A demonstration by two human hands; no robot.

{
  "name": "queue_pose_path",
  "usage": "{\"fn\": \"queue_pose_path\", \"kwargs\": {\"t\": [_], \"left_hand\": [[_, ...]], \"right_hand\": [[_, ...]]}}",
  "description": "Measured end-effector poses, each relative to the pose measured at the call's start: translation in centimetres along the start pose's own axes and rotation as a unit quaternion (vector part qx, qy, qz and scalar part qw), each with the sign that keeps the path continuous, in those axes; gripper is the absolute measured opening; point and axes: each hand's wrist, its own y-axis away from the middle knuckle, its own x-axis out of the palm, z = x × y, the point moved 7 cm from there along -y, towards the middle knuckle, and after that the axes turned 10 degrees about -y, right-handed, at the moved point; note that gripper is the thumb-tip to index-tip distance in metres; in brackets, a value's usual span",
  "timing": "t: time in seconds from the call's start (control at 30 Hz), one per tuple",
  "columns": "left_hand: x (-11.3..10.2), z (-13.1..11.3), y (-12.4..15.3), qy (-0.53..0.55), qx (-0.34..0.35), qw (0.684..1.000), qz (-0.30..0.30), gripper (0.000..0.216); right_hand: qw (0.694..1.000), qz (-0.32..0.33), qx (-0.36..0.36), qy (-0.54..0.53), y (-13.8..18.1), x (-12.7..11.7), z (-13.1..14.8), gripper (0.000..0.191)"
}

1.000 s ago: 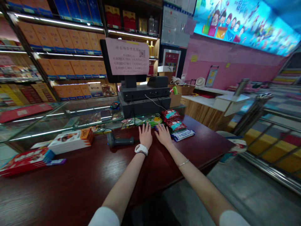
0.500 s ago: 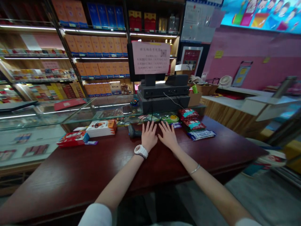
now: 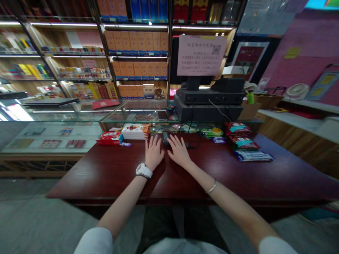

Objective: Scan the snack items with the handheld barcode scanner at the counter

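My left hand point(image 3: 154, 154) is open, fingers spread, palm down over the dark red wooden counter point(image 3: 116, 176); a white watch point(image 3: 143, 170) is on that wrist. Beside it, my right hand point(image 3: 179, 151) is likewise open and palm down, with a silver bracelet point(image 3: 212, 186) further up the arm. Neither holds anything. A dark barcode scanner point(image 3: 166, 138) lies just beyond my right hand, which partly hides it. White-and-orange boxes point(image 3: 136, 132) and red snack boxes point(image 3: 109, 138) sit to the left of my left hand.
Red snack bags point(image 3: 242, 142) and blue-white packets point(image 3: 253, 156) lie at the right. Behind the counter stand a glass display case point(image 3: 132, 106) and a cash register point(image 3: 209, 108) with a paper sign point(image 3: 201, 55). Shelves of orange boxes point(image 3: 136, 42) fill the back.
The view has turned left, so the counter and shelves appear further right. My hands have shifted left over the counter, and the scanner now shows behind my right hand. Both hands remain open.
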Motion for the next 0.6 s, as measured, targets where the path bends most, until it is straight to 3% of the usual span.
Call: {"fn": "queue_pose_path", "kwargs": {"t": [0.23,0.47,0.6], "left_hand": [[0.1,9.3,2.0,-0.056,-0.110,0.992,0.022,0.055],[0.9,15.3,3.5,-0.070,-0.195,0.977,0.047,0.055],[2.1,18.4,4.2,-0.028,-0.295,0.953,0.062,0.054]], "right_hand": [[0.995,0.049,-0.066,-0.046,-2.8,4.2,6.2,0.060],[0.987,0.090,-0.114,-0.066,-5.2,8.4,11.2,0.059],[0.984,0.115,-0.114,-0.072,-6.5,10.9,13.0,0.056]]}}
